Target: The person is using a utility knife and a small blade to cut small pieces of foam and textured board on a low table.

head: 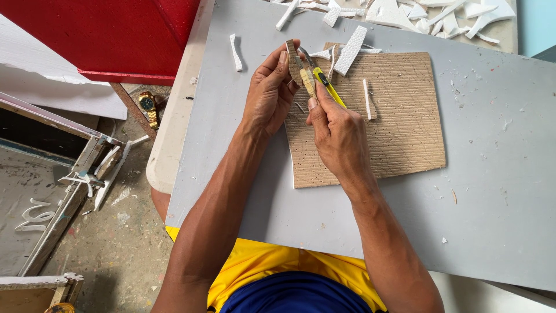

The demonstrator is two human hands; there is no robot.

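— Two hands at work?
— Yes. Both are together above the near-left part of the cardboard mat (370,124) on the grey board (492,191). The right hand (339,136) is closed around a yellow utility knife (327,86); the left hand (269,90) pinches a narrow strip (294,61).
— The blade?
— Hard to make out; fingers hide most of the knife body.
— Farther off?
— White foam offcuts (405,11) along the board's far edge, partly cut off by the frame.
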